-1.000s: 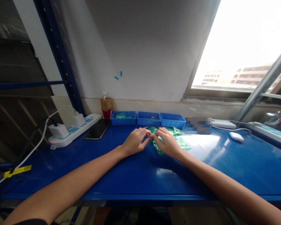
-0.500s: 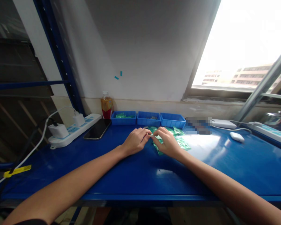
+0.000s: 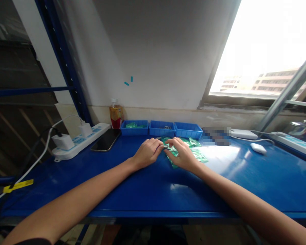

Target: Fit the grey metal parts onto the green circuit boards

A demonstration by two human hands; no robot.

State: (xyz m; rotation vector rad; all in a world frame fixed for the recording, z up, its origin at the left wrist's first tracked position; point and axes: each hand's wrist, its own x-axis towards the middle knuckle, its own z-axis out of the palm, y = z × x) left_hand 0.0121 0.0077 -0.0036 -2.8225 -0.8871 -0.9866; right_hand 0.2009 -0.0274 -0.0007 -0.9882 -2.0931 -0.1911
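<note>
My left hand and my right hand meet at the middle of the blue table. Their fingertips pinch a small metal part between them. Under and behind my right hand lies a pile of small green plastic bags. Whether the part sits inside one of the bags cannot be told. Three blue bins stand in a row behind the hands: the left bin holds green bags, the middle bin holds small dark parts, the right bin looks bare.
A black phone lies left of the bins beside a white power strip with chargers and cables. A drink bottle stands at the wall. A white mouse and white devices lie at the right, below the window.
Both hands stay at the same spot; the fingers shift slightly around the small part. The view has tilted a little.
</note>
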